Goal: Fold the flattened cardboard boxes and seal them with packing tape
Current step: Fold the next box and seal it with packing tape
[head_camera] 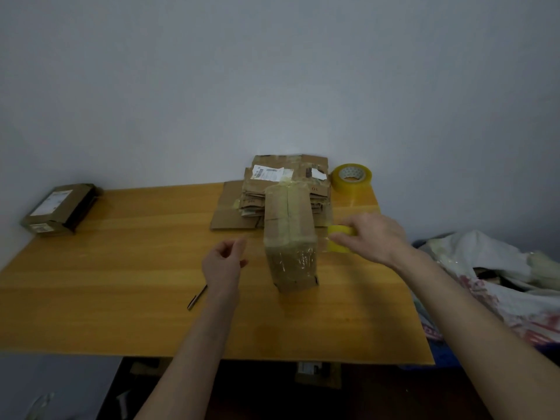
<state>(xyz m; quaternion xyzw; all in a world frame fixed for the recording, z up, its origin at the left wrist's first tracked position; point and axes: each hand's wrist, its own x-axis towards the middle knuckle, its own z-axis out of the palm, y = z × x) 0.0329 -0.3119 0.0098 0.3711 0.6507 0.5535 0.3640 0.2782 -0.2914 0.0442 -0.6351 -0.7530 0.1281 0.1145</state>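
Pinching the tape roll [341,231] in my right grip [369,237] beside the upright box [289,234]; my left grip [224,259] hangs loosely curled nearby.

A brown folded box [291,237] stands upright between the left hand [224,262] and the right hand [372,234], with glossy clear tape over its top and near face. The right hand grips a small yellow tape roll [341,237] just beside the box's right edge. Beyond both hands lies a stack of flattened boxes [281,189] with torn labels. A large tape roll [351,177] sits beyond the right hand, beside the stack. Another closed box [59,209] lies well left of the left hand.
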